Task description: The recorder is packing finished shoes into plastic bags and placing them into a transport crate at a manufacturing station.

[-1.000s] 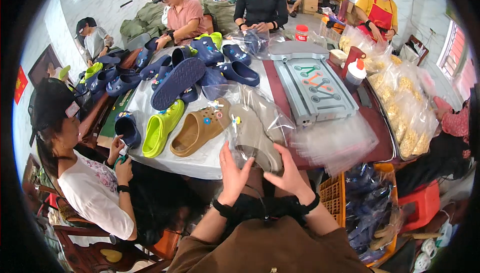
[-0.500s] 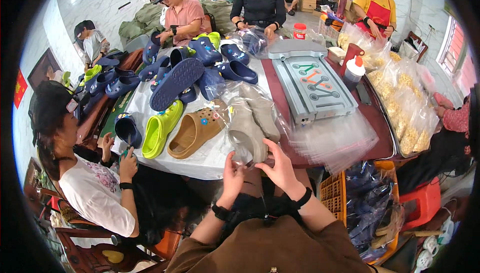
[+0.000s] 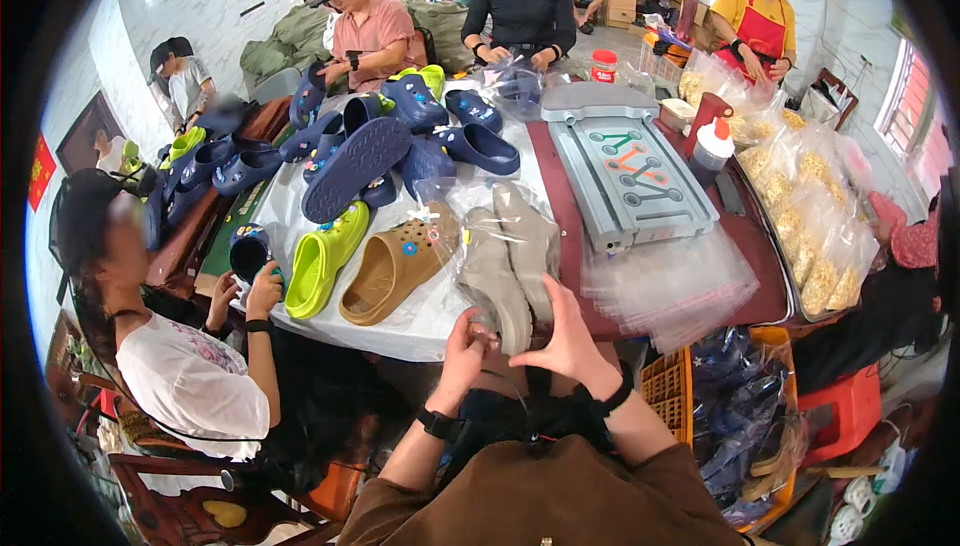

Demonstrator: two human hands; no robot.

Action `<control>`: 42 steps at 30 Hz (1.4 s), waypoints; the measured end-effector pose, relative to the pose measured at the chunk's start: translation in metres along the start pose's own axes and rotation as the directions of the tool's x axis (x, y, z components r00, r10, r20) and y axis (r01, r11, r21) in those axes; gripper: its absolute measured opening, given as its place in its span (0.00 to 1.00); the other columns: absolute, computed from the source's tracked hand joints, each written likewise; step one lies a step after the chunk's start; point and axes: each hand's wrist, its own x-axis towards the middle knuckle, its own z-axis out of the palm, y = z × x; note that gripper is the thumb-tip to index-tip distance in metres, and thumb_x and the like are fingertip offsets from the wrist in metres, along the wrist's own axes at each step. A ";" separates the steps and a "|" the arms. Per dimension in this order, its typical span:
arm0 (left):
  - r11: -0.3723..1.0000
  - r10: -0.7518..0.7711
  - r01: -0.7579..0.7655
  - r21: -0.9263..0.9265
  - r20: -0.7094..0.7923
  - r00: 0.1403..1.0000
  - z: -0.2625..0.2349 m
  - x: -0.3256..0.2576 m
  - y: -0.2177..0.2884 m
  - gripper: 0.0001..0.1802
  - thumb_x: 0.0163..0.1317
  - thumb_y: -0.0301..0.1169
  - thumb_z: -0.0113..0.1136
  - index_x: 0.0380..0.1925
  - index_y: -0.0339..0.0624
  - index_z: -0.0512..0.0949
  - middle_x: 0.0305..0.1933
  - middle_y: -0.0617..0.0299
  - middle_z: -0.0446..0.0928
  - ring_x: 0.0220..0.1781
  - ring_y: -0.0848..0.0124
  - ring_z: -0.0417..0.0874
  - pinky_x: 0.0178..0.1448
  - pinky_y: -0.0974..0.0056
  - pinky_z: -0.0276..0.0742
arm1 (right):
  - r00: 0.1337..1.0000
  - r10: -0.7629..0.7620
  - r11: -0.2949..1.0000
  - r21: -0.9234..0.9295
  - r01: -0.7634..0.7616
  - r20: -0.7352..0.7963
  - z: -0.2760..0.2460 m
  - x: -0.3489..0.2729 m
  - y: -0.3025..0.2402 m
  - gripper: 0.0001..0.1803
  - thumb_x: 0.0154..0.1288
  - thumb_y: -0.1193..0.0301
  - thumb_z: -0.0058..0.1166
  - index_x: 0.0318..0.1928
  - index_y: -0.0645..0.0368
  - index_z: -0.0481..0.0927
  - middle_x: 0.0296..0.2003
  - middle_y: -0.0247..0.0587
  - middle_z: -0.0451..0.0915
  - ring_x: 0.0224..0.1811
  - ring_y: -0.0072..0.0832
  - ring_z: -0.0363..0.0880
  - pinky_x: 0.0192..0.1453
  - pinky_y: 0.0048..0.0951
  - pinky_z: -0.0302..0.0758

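A pair of grey-beige clogs (image 3: 493, 281) lies side by side in a clear plastic bag (image 3: 436, 189) at the table's near edge. My left hand (image 3: 465, 348) is closed, pinching the bag beside the left clog's near end. Thumb and fingers apart, my right hand (image 3: 572, 341) forms a wide curve at the near end of the pair. Its thumb reaches the left clog's end, and its forefinger rests along the right clog's side. Just left of the bag sit a brown clog (image 3: 385, 276) with small charms and a lime-green clog (image 3: 322, 271).
Navy clogs (image 3: 360, 171) are heaped farther back. A grey folding stool (image 3: 628, 186) and a stack of clear bags (image 3: 665, 286) lie to the right, near bagged yellowish pieces (image 3: 815, 211). An orange crate (image 3: 665, 391) stands below right. A co-worker (image 3: 190, 376) sits at left, handling a navy clog.
The bagged clogs have turned slightly and lie flatter, their near ends lower. My right thumb and forefinger have spread wider. The co-worker at left has moved both hands closer to the navy clog.
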 end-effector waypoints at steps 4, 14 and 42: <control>0.994 -0.039 0.052 -0.093 0.137 0.990 0.012 -0.003 0.010 0.26 0.64 0.12 0.41 0.62 0.41 0.66 0.33 0.65 0.75 0.35 0.76 0.77 0.40 0.69 0.74 | 0.996 0.077 0.988 -0.129 -0.083 -0.051 -0.009 -0.035 -0.025 0.73 0.34 0.48 0.83 0.77 0.60 0.50 0.59 0.58 0.69 0.61 0.54 0.69 0.65 0.49 0.67; 0.981 0.075 -0.095 0.168 0.121 0.990 -0.013 0.012 -0.023 0.23 0.65 0.17 0.41 0.59 0.45 0.69 0.31 0.70 0.70 0.31 0.79 0.70 0.35 0.72 0.68 | 0.958 0.097 0.935 -0.304 -0.181 -0.270 0.003 -0.024 -0.012 0.60 0.40 0.41 0.76 0.71 0.55 0.64 0.53 0.49 0.77 0.54 0.52 0.77 0.54 0.47 0.77; 0.570 0.648 -0.469 0.674 -0.018 0.761 0.034 0.020 0.090 0.13 0.67 0.26 0.56 0.49 0.45 0.85 0.49 0.53 0.85 0.53 0.53 0.82 0.58 0.53 0.76 | 0.988 -0.138 0.732 -0.664 0.152 0.074 0.007 -0.001 -0.027 0.40 0.54 0.69 0.64 0.70 0.53 0.69 0.73 0.41 0.64 0.70 0.39 0.66 0.70 0.53 0.61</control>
